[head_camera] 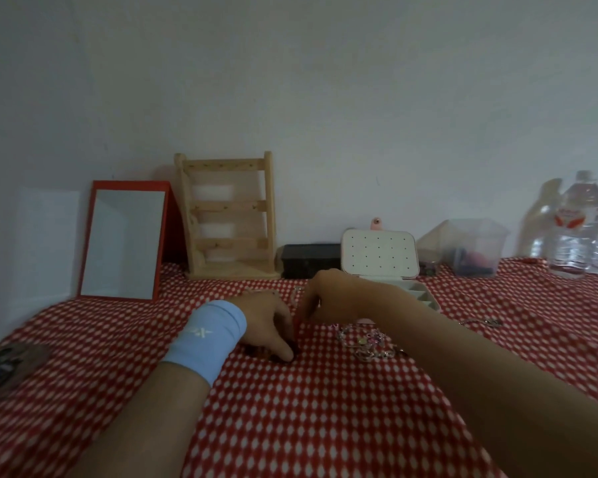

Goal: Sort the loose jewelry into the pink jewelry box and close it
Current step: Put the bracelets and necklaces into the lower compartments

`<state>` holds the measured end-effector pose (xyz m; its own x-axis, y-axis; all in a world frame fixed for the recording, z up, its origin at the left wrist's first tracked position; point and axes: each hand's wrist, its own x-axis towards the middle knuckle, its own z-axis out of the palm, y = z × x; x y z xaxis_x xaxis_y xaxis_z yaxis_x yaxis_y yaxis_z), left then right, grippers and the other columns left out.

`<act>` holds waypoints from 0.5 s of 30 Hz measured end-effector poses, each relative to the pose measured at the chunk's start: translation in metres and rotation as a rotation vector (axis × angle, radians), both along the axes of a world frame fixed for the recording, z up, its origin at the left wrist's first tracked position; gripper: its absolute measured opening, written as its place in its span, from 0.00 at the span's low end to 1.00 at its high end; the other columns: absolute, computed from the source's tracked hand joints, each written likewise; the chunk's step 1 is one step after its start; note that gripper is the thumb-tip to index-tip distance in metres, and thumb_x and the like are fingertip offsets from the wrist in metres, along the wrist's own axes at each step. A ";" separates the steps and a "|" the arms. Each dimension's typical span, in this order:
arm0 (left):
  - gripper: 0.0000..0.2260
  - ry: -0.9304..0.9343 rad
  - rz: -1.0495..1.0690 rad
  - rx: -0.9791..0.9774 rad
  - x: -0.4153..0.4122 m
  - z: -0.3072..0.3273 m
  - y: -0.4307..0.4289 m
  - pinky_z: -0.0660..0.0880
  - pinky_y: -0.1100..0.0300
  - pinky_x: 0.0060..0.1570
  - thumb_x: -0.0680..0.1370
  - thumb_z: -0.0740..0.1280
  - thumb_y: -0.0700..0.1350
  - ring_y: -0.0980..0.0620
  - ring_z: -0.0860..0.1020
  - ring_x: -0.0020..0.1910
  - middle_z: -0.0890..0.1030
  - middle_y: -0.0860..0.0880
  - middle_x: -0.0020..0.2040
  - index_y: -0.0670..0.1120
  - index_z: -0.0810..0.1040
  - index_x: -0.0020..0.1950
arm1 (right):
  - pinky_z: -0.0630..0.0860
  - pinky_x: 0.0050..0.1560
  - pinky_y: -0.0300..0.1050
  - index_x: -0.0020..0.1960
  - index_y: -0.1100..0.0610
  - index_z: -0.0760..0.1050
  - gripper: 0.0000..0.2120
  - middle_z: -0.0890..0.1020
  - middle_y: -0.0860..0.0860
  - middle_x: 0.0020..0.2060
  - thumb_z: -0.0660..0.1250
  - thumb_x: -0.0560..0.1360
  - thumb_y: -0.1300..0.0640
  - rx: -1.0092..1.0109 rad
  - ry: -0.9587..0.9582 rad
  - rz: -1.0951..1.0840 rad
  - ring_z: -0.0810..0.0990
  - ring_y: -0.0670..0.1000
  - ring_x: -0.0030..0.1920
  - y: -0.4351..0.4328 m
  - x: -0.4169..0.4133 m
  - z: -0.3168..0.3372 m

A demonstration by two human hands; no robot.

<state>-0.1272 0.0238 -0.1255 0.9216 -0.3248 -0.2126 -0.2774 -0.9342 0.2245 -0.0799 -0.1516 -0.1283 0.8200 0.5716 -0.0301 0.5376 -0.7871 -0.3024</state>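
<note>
The pink jewelry box [380, 251] stands open at the back of the table, its white dotted lid upright and its compartments [420, 294] partly hidden behind my right wrist. A heap of loose shiny jewelry [368, 343] lies on the cloth just below my right forearm, and a thin chain [480, 321] lies further right. My left hand [268, 324], with a light blue wristband, is curled over a small dark piece [271, 355] on the cloth. My right hand [325, 298] points its fingers down right beside the left; what its fingertips hold is hidden.
A red-framed mirror [125, 239] and a wooden jewelry rack [228, 215] lean at the back wall. A black box [309, 260] sits left of the pink box. At the right stand a clear plastic container [470, 250] and water bottles [580, 225]. A dark flat object [7, 363] lies at the left edge.
</note>
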 end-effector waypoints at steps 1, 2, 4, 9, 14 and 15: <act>0.15 0.006 0.013 0.024 -0.002 0.001 0.001 0.75 0.64 0.52 0.70 0.76 0.53 0.56 0.78 0.50 0.80 0.57 0.49 0.51 0.83 0.55 | 0.78 0.62 0.49 0.55 0.47 0.84 0.10 0.83 0.46 0.53 0.72 0.75 0.54 -0.017 0.012 0.001 0.80 0.48 0.52 -0.003 -0.003 0.000; 0.14 0.008 0.033 0.057 -0.003 0.003 0.002 0.76 0.63 0.52 0.70 0.77 0.52 0.56 0.78 0.49 0.80 0.57 0.47 0.50 0.83 0.54 | 0.78 0.62 0.48 0.55 0.47 0.84 0.09 0.83 0.46 0.53 0.72 0.75 0.54 -0.012 0.007 0.009 0.81 0.47 0.52 -0.008 -0.005 0.002; 0.14 0.023 0.094 0.196 -0.005 0.008 0.005 0.77 0.60 0.55 0.71 0.76 0.51 0.54 0.79 0.51 0.82 0.54 0.50 0.49 0.84 0.54 | 0.76 0.58 0.39 0.55 0.49 0.85 0.08 0.84 0.44 0.52 0.71 0.76 0.56 0.036 -0.033 0.027 0.81 0.44 0.51 -0.022 -0.011 0.008; 0.18 -0.019 0.167 0.337 -0.010 0.019 -0.005 0.77 0.58 0.58 0.72 0.75 0.50 0.50 0.79 0.57 0.81 0.50 0.59 0.47 0.82 0.60 | 0.76 0.56 0.39 0.50 0.49 0.86 0.05 0.83 0.38 0.42 0.74 0.75 0.53 0.020 -0.054 -0.023 0.80 0.38 0.45 -0.058 -0.023 0.015; 0.10 -0.163 -0.063 -0.049 -0.010 0.016 -0.056 0.73 0.64 0.49 0.74 0.73 0.47 0.54 0.79 0.48 0.81 0.55 0.48 0.49 0.83 0.54 | 0.77 0.50 0.38 0.51 0.48 0.86 0.09 0.85 0.42 0.46 0.74 0.74 0.46 -0.100 0.024 -0.048 0.80 0.40 0.44 -0.063 -0.036 -0.004; 0.11 -0.155 -0.100 -0.073 -0.009 0.012 -0.065 0.74 0.63 0.49 0.74 0.73 0.47 0.54 0.79 0.48 0.82 0.54 0.48 0.48 0.83 0.55 | 0.76 0.48 0.37 0.52 0.49 0.86 0.10 0.85 0.43 0.46 0.74 0.74 0.47 -0.099 0.019 -0.044 0.80 0.41 0.43 -0.063 -0.037 -0.006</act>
